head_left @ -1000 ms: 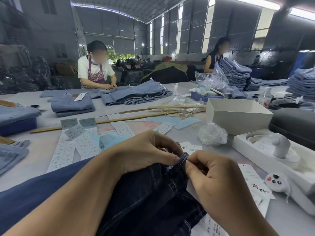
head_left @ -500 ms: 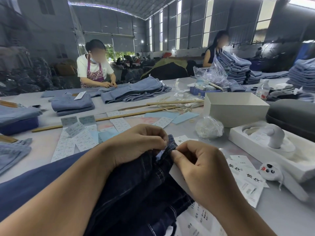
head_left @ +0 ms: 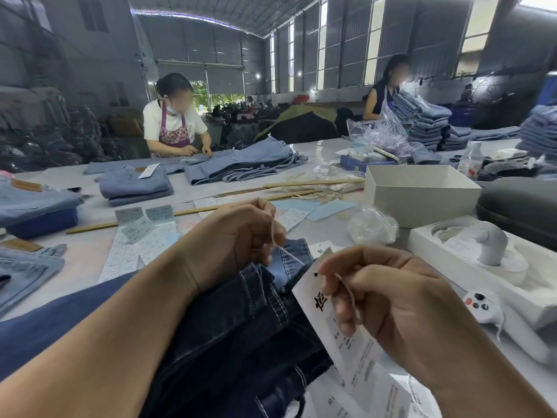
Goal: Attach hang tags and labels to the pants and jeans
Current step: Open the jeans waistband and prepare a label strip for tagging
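At the worktop's near edge, the left hand [head_left: 238,233] pinches thin string [head_left: 272,233] over limp dark jeans [head_left: 229,321]; the right hand [head_left: 391,300] grips the stiff, light hang tag [head_left: 313,294], best held near its hole.

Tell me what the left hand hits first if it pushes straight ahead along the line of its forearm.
Probably the clear plastic bag beyond the left hand, then the white box; depth is hard to judge in this wide-angle view.

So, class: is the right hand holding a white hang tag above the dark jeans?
Yes: the right hand pinches the white hang tag by its string, just over the dark jeans.
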Motion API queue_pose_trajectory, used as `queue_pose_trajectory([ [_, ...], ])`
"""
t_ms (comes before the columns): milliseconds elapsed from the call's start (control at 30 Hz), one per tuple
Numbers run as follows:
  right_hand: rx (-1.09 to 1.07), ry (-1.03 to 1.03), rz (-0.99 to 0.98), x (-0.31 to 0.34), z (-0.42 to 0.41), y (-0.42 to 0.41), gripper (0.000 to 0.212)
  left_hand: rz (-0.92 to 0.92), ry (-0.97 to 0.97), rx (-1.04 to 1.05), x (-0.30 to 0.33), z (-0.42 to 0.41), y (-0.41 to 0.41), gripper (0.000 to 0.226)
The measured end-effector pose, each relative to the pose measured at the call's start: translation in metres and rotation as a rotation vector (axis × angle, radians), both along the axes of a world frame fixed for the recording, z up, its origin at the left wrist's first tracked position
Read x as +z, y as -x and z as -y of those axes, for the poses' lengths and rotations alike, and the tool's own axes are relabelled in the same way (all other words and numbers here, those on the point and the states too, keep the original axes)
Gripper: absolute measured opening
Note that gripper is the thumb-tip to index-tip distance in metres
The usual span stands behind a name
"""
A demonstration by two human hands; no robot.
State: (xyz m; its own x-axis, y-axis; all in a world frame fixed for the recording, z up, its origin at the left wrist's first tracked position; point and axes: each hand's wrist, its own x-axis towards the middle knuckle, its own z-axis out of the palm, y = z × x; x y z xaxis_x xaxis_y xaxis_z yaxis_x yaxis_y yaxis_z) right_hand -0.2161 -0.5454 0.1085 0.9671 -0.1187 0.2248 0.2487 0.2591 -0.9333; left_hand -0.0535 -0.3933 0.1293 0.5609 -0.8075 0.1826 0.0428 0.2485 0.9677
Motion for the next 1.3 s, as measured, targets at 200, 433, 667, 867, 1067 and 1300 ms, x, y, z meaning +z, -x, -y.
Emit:
queue_pose_trajectory([
  [200, 0.036, -0.154, 0.046, 0.001, -0.003, -0.004, 0.03, 0.041, -0.027, 0.022, 0.001, 0.002, 0.006, 0.006],
  [433, 0.01, 0.024, 0.101, 0.003, -0.013, -0.013, 0.045, 0.071, -0.045, 0.027, 0.003, 0.001, 0.011, 0.004],
  [667, -0.186, 0.232, 0.132, 0.006, -0.025, -0.022, 0.018, 0.116, -0.062, 0.015, 0.002, 0.0, 0.012, 0.002],
  [867, -0.431, 0.487, 0.257, 0.006, -0.033, -0.028, 0.022, 0.138, -0.104, 0.01, 0.004, -0.002, 0.01, 0.003],
  [1067, -0.692, 0.693, 0.376, 0.005, -0.04, -0.041, 0.024, 0.128, -0.091, -0.001, 0.005, -0.003, 0.012, 0.004],
  [1300, -0.705, 0.657, 0.376, 0.003, -0.051, -0.049, 0.018, 0.103, -0.07, 0.0, 0.006, -0.006, 0.011, 0.002],
])
